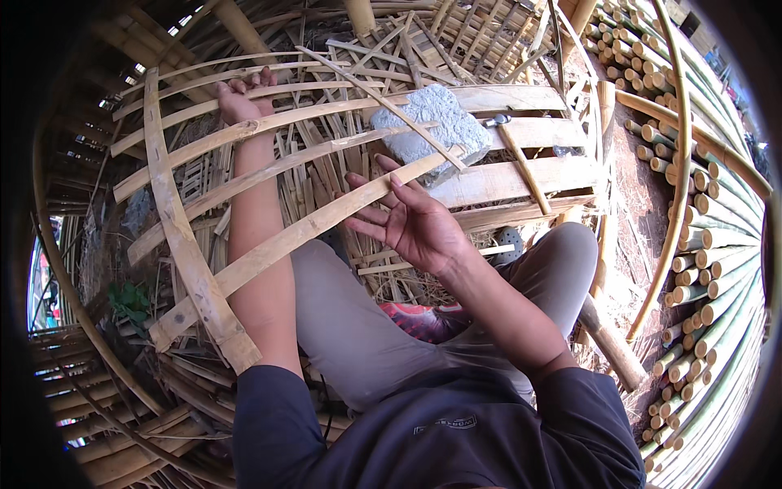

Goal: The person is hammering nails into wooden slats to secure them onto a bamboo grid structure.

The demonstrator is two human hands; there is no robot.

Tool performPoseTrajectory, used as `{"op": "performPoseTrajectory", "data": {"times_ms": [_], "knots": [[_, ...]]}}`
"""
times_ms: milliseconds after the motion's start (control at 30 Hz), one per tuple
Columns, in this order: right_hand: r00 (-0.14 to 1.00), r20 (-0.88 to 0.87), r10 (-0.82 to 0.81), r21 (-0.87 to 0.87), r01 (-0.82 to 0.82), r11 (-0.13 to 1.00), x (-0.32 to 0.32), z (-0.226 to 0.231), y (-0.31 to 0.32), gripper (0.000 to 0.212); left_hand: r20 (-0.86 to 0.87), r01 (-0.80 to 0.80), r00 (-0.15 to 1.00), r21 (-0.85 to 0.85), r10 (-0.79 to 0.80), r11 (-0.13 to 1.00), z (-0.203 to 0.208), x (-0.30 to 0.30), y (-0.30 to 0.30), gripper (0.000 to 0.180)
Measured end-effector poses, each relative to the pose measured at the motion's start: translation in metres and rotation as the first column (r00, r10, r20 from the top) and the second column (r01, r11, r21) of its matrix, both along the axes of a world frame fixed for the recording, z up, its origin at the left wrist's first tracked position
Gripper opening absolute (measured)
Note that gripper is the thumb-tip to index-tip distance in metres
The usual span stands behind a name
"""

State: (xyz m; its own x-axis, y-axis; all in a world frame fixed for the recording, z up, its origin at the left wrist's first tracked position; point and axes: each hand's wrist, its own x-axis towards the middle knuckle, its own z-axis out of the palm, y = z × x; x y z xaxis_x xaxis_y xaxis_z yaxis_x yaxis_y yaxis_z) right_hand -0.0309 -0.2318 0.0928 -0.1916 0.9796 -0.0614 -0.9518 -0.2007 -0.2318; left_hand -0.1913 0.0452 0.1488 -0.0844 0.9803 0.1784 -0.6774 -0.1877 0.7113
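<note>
A lattice of flat bamboo strips (297,222) lies over my left forearm, with a wider crosspiece (183,244) at its left end. My left hand (246,96) reaches beneath the nearer strips to the far side, its fingers curled round one of the far bamboo strips. Palm up, my right hand (415,224) holds the nearest strip toward its right end, thumb at the near edge and fingers passing behind it. A grey stone block (436,122) sits beyond that hand, with a thin bamboo stick (383,102) lying slanted across its top.
Right of the stone, a hammer (521,159) rests on wide wooden slats (521,178). A mallet-like wooden piece (611,342) lies beside my right knee. Cut bamboo poles (725,277) are stacked at the right. Loose strips and scraps (314,155) cover the ground.
</note>
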Motion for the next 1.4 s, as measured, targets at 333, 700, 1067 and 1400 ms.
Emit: {"op": "performPoseTrajectory", "data": {"times_ms": [333, 700, 1067, 1400], "knots": [[0.979, -0.136, -0.155, 0.057, 0.164, 0.985, 0.008, -0.014, 0.008, 0.060, -0.661, 0.157, 0.725, -0.115, -0.194, 0.981, -0.045, -0.044, -0.004, 0.049], [0.980, 0.166, -0.111, 0.019, 0.109, 0.994, 0.018, -0.033, 0.004, 0.058, -0.723, 0.401, 0.534, -0.241, -0.439, 0.884, -0.137, -0.102, -0.007, 0.062], [0.972, 0.206, -0.112, 0.005, 0.114, 0.994, 0.028, -0.040, 0.000, 0.037, -0.496, 0.511, 0.548, -0.440, -0.674, 0.739, -0.175, -0.181, -0.104, 0.059], [0.986, 0.118, -0.115, -0.082, 0.125, 0.989, 0.015, -0.073, -0.013, 0.035, -0.852, -0.191, -0.511, -0.019, -0.116, 0.981, 0.000, -0.279, -0.144, 0.036]]}}
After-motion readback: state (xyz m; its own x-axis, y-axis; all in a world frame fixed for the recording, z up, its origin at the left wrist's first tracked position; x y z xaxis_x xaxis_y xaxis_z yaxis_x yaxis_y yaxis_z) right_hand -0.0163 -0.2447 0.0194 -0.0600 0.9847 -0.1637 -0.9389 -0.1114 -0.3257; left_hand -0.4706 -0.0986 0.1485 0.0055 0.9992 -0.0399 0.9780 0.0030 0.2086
